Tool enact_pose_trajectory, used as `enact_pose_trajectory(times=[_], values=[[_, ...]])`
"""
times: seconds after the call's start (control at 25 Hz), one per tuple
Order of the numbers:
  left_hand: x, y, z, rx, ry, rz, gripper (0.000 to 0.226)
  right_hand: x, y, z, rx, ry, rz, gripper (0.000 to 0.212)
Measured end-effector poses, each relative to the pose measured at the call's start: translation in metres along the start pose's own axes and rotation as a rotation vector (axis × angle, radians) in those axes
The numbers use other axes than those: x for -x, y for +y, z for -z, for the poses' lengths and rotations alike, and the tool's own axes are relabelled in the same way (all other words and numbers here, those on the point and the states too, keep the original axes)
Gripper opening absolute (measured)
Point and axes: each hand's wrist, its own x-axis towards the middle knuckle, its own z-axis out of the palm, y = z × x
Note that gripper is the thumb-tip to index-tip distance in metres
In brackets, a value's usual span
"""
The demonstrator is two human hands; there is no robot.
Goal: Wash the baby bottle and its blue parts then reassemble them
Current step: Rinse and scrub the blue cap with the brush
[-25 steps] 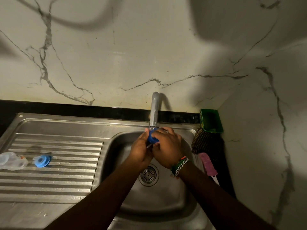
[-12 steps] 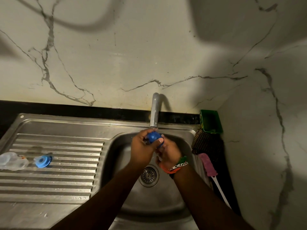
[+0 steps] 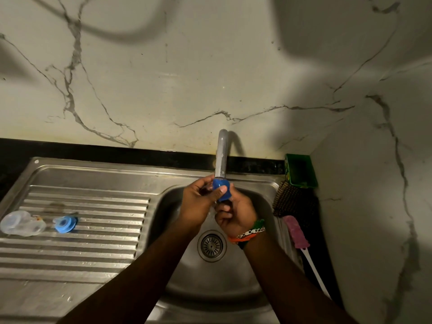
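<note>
1. Over the stainless steel sink basin [image 3: 233,281], I see both hands raised beneath the spout of the grey metal tap [image 3: 221,155], presumably so the water lands directly on the piece being washed.

2. The left hand [image 3: 198,205] grips a small blue plastic bottle part [image 3: 222,189], thumb curled across its front and fingers wrapped behind; the part sits just under the tap's mouth, touching or nearly touching it.

3. The right hand [image 3: 236,213], with beaded and chain bracelets at the wrist, sits just below, its fingers curled up against the lower edge of the blue part; I cannot tell whether they pinch it or merely rub it.

4. On the ribbed steel draining board [image 3: 93,249], well apart from the hands, lie the clear plastic baby bottle [image 3: 22,223] on its side and, just beside it, a round light-blue ring piece [image 3: 65,224], likely set aside there to drain or await their turn.

5. At the basin's right edge rest a dark woven scrubber [image 3: 289,199], a green plastic box [image 3: 300,170] in the corner, and a pink-headed brush with a white handle [image 3: 301,242], all within easy reach.

6. Dim light and the hands hide much: the water stream is barely visible, the blue part's shape is mostly covered, and the brush handle's far end is lost in shadow.
</note>
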Motion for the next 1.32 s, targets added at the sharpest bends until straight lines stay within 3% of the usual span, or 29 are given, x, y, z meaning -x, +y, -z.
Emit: enact_pose_trajectory(times=[0.16, 0.32, 0.52, 0.76, 0.84, 1.0, 1.04, 1.16, 1.32], values=[[0.005, 0.003, -0.004, -0.052, -0.086, -0.047, 0.031, -0.002, -0.002, -0.002, -0.025, -0.018, 0.021, 0.044], [-0.003, -0.002, 0.0, 0.142, -0.007, 0.052, 0.031, -0.004, 0.0, -0.007, 0.009, -0.072, 0.031, 0.039], [0.003, 0.001, -0.004, 0.13, 0.003, 0.052, 0.028, -0.008, -0.004, -0.016, 0.083, 0.052, 0.047, 0.032], [0.0, -0.003, -0.008, 0.151, 0.04, 0.083, 0.027, -0.003, -0.005, -0.019, 0.086, 0.068, 0.079, 0.033], [0.001, -0.001, -0.01, 0.207, 0.02, 0.118, 0.027, 0.005, -0.002, -0.019, 0.274, 0.062, 0.201, 0.025], [0.004, 0.003, -0.013, 0.353, 0.0, 0.217, 0.035, 0.012, 0.0, -0.008, 1.079, 0.188, 0.588, 0.028], [0.003, 0.003, -0.01, 0.356, -0.026, 0.209, 0.032, 0.014, -0.001, -0.007, 1.067, 0.193, 0.571, 0.028], [0.001, -0.001, -0.003, 0.295, -0.13, 0.15, 0.023, 0.019, -0.009, -0.01, 0.649, 0.226, 0.39, 0.015], [0.002, -0.002, 0.006, 0.281, -0.177, 0.116, 0.029, 0.019, -0.008, -0.017, 0.675, 0.246, 0.418, 0.015]])
